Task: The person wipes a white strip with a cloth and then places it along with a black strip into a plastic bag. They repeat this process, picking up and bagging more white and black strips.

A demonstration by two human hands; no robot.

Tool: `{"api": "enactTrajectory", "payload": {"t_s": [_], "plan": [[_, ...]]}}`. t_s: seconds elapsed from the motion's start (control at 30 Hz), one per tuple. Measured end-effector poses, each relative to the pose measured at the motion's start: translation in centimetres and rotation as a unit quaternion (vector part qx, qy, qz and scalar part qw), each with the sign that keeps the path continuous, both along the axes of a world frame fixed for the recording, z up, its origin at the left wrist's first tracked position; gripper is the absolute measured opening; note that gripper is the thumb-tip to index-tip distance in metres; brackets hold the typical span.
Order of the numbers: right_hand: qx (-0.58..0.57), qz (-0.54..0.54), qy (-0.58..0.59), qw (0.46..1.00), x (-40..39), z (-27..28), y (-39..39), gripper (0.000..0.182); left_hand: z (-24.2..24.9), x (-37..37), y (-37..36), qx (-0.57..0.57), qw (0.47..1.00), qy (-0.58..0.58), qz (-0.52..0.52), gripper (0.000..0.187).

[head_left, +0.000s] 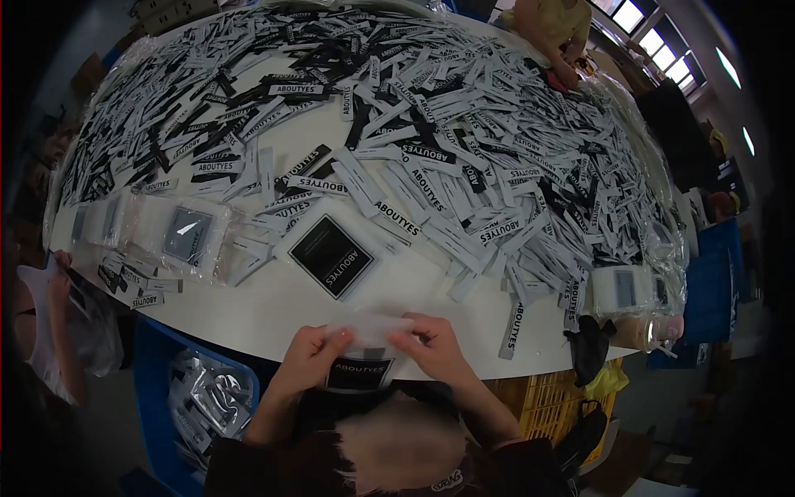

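Note:
Close to the table's front edge, my left hand (311,353) and my right hand (432,345) each pinch the upper part of a frosted plastic bag (359,373). Its lower part carries a black label reading ABOUTYES. The bag's top, between my fingers, is blurred. Just beyond my hands lies a stack of similar frosted bags (333,255), the top one with a black square label, resting flat at an angle. Past that stack spread a great many slim black and white ABOUTYES sachets (406,217).
The white table (240,305) curves around me. Clear-wrapped packs (184,232) lie at left, others (623,288) at right beside a black cloth (590,348). A blue bin (153,373) and yellow crate (538,396) stand below. Other people (556,29) are at the table.

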State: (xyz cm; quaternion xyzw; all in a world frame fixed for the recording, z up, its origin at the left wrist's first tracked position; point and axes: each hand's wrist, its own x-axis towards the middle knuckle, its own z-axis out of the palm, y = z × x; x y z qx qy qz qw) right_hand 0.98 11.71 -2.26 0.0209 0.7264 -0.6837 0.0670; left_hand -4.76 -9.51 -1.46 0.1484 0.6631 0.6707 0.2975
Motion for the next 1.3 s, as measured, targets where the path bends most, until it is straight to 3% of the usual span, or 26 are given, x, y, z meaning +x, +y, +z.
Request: {"api": "enactTrajectory", "payload": {"t_s": [0.03, 0.07, 0.17, 0.2, 0.23, 0.3, 0.33, 0.4, 0.43, 0.5, 0.53, 0.6, 0.67, 0.73, 0.77, 0.83, 0.93, 1.0, 1.13, 1.2, 1.3], "plan": [[0.027, -0.063, 0.049, 0.996, -1.4, 1.1, 0.1, 0.017, -0.2, -0.2, -0.6, -0.002, 1.0, 0.001, 0.002, 0.024], [0.17, -0.114, 0.132, 0.97, -2.9, 1.3, 1.0, 0.017, -0.5, -0.3, -1.1, -0.023, 0.999, 0.006, 0.04, 0.027], [0.545, -0.193, 0.271, 0.77, -6.9, 0.7, 4.7, 0.017, -0.8, -0.8, -4.1, -0.08, 0.994, 0.016, 0.076, 0.027], [0.547, -0.195, 0.274, 0.767, -7.5, -0.3, 5.4, 0.017, -0.9, -1.0, -5.7, -0.093, 0.993, 0.017, 0.068, 0.026], [0.564, -0.176, 0.243, 0.769, -8.1, -1.3, 6.1, 0.02, -0.5, -1.3, -8.0, -0.181, 0.983, 0.019, -0.001, 0.025], [0.583, -0.16, 0.216, 0.766, -9.0, -1.7, 7.1, 0.022, 1.1, -1.6, -12.6, -0.338, 0.934, 0.008, -0.117, 0.024], [0.556, -0.145, 0.183, 0.798, -9.0, -1.8, 7.2, 0.021, 1.4, -1.4, -14.6, -0.407, 0.899, -0.008, -0.162, 0.024], [0.524, -0.128, 0.149, 0.829, -9.4, -1.6, 7.2, 0.02, -0.8, 1.0, -18.6, -0.631, 0.775, 0.006, -0.031, 0.03], [0.496, -0.156, 0.15, 0.841, -9.8, -1.0, 7.0, 0.018, -1.4, 2.4, -19.8, -0.633, 0.774, 0.004, -0.03, 0.03], [0.464, -0.183, 0.15, 0.854, -11.0, 0.1, 7.1, 0.016, -2.0, 4.3, -21.5, -0.687, 0.694, 0.181, 0.12, 0.04], [0.465, -0.166, 0.171, 0.852, -12.0, 0.8, 7.6, 0.017, 0.3, 3.4, -18.3, -0.614, 0.761, 0.129, 0.162, 0.038], [0.479, -0.14, 0.194, 0.845, -14.8, 1.4, 8.3, 0.023, 0.7, 1.9, -13.0, -0.37, 0.875, 0.172, 0.261, 0.028], [0.491, -0.129, 0.204, 0.837, -18.6, 1.2, 9.2, 0.028, 1.4, 0.7, -7.1, -0.237, 0.916, 0.234, 0.223, 0.023], [0.553, -0.084, 0.275, 0.782, -21.8, 0.1, 9.7, 0.036, 0.2, -0.6, -2.1, -0.184, 0.92, 0.323, 0.124, 0.031], [0.555, -0.085, 0.277, 0.78, -22.3, -1.4, 10.1, 0.036, -0.6, -1.3, 0.2, -0.145, 0.915, 0.369, 0.077, 0.037], [0.58, -0.092, 0.235, 0.774, -23.7, -2.5, 10.6, 0.037, -2.1, -2.7, 3.1, -0.236, 0.853, 0.465, 0.014, 0.052], [0.6, -0.073, 0.162, 0.78, -22.1, -1.6, 10.8, 0.033, -3.4, -3.6, 4.1, -0.206, 0.883, 0.42, 0.024, 0.062], [0.594, -0.088, 0.148, 0.786, -20.3, -1.3, 10.7, 0.029, -3.1, -3.1, 4.5, -0.236, 0.86, 0.453, 0.013, 0.063], [0.55, -0.152, 0.276, 0.773, -16.9, 1.7, 10.5, 0.021, -3.5, -2.7, 6.0, -0.3, 0.812, 0.501, -0.001, 0.07], [0.303, -0.189, 0.081, 0.931, -13.5, 5.7, 8.3, 0.018, -3.5, -2.7, 6.5, -0.302, 0.816, 0.493, 0.009, 0.069], [0.119, -0.199, 0.147, 0.962, -7.3, 4.9, 6.8, 0.011, -3.4, -2.9, 7.1, -0.31, 0.817, 0.485, 0.031, 0.066]]}}
